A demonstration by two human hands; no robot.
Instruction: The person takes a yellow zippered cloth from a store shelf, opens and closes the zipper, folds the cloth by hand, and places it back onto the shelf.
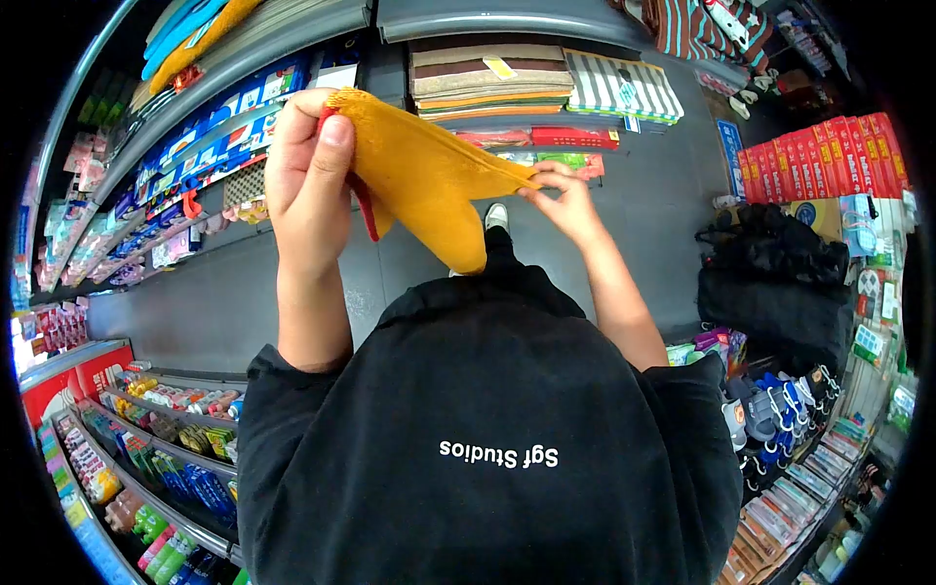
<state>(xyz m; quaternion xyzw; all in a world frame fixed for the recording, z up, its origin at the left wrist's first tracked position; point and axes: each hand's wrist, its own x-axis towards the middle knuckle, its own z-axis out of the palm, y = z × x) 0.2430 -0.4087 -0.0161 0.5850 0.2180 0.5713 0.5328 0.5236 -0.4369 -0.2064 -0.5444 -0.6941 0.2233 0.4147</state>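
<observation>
A mustard-yellow knit sock, with red along its left side, is stretched in the air in front of my chest. My left hand grips its upper left end, thumb pressed on the cloth against the fingers. At the other side, my right hand pinches a drawn-out corner between thumb and fingertips. A rounded, toe-like part hangs down between the two hands. The left hand's fingers are partly hidden behind the fabric.
Shelves with packaged goods run along the left. Folded mats and a striped stack lie ahead. Red boxes, a black bundle and slippers are on the right. Grey floor lies below.
</observation>
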